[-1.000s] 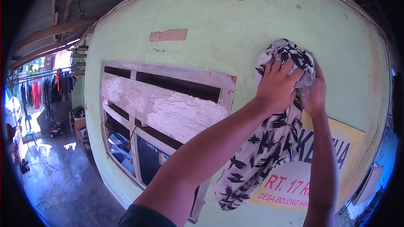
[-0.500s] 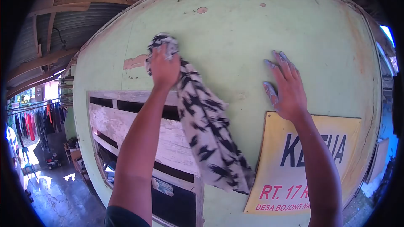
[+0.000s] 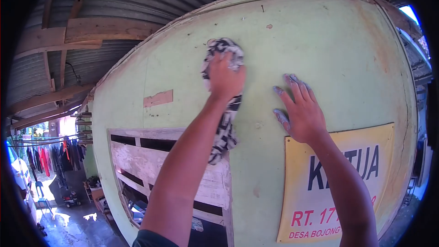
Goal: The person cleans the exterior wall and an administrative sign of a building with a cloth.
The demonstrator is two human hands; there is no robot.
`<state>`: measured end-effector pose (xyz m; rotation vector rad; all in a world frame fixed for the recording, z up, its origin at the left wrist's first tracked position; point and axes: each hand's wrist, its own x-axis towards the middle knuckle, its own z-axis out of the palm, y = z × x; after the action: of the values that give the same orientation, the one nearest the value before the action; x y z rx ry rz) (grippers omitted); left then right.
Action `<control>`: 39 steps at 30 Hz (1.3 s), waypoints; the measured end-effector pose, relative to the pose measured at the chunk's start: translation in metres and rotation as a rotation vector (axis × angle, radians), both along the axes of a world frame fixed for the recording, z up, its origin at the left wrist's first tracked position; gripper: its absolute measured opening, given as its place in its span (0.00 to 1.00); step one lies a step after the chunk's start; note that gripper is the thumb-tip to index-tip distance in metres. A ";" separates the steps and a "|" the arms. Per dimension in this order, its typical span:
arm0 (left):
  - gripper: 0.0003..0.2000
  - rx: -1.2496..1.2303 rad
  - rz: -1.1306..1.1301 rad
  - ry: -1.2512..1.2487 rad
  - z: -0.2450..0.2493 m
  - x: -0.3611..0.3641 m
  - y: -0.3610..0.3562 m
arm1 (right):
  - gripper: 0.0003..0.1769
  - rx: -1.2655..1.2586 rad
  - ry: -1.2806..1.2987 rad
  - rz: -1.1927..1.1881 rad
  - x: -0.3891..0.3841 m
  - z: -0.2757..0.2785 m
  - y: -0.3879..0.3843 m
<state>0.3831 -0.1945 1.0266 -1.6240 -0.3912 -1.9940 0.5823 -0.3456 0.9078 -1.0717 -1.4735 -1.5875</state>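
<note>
My left hand (image 3: 226, 78) presses a bunched black-and-white patterned cloth (image 3: 225, 136) against the upper part of the pale green wall (image 3: 260, 73). The loose end of the cloth hangs below the wrist, partly behind my forearm. To the right, my right hand (image 3: 302, 112) lies open against the wall with its fingers spread. Its fingertips and thumb carry a grey-blue smear. Just beneath that hand is a yellow and white sign (image 3: 302, 185) with black and red lettering, partly covered by my right forearm.
A weathered wooden frame with slats (image 3: 171, 161) and dark gaps sits in the wall at lower left. A nail (image 3: 263, 8) sticks out near the top. Wooden beams (image 3: 109, 29) and corrugated roofing are overhead. Hanging clothes (image 3: 50, 155) and a chair (image 3: 42, 194) stand far left.
My left hand has moved right across the wall with the cloth, whose hanging end has swung in and looks shorter. My right hand stays spread near the sign. The view has tilted up.
</note>
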 end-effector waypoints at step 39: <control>0.38 -0.129 0.164 0.055 0.009 -0.059 0.008 | 0.31 -0.025 0.024 -0.028 -0.002 0.002 -0.003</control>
<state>0.3245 -0.1866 1.0358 -1.6636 -0.6232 -1.8310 0.5799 -0.3487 0.9093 -1.1266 -1.4715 -1.5738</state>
